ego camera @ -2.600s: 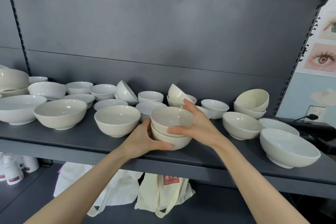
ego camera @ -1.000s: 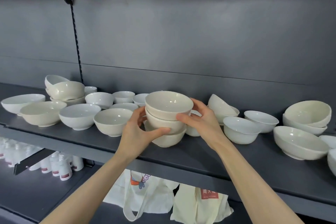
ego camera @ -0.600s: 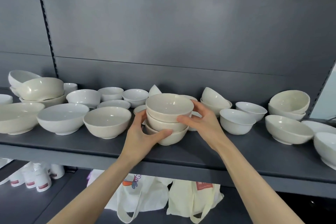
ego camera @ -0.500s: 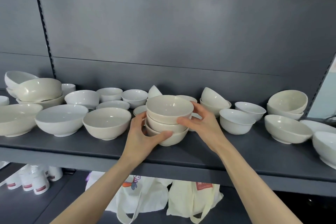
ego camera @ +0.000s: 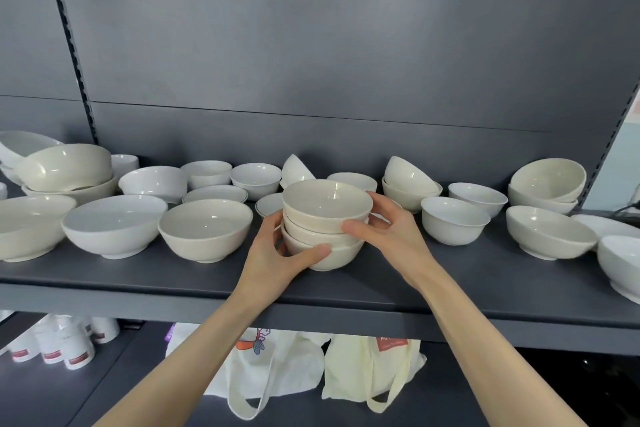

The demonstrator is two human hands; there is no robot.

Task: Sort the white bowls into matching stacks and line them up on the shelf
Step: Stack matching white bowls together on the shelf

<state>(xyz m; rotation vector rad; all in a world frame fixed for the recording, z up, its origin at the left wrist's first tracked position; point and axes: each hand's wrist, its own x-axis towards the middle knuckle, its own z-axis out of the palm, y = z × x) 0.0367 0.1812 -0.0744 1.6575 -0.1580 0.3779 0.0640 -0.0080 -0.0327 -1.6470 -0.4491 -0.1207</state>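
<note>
A stack of three cream bowls (ego camera: pixel 325 208) rests on the dark grey shelf (ego camera: pixel 433 291), near its front middle. My left hand (ego camera: pixel 277 256) wraps the stack's left side, thumb against the bottom bowl. My right hand (ego camera: pixel 391 229) grips the right side, thumb on the middle bowl. To the left of the stack stand a single cream bowl (ego camera: pixel 205 232) and a wider white bowl (ego camera: pixel 114 224). Right of it stands a small white bowl (ego camera: pixel 454 218) and a tilted cream pair (ego camera: pixel 410 180).
Several more white and cream bowls crowd the back and both ends of the shelf, some leaning in pairs (ego camera: pixel 547 184). Below the shelf hang cream tote bags (ego camera: pixel 372 371), and small white bottles (ego camera: pixel 52 343) stand on a lower shelf at left.
The stack, two bowls at first and then three, went from slightly raised down onto the shelf. Both hands keep their grip. My view swung back to the right.
</note>
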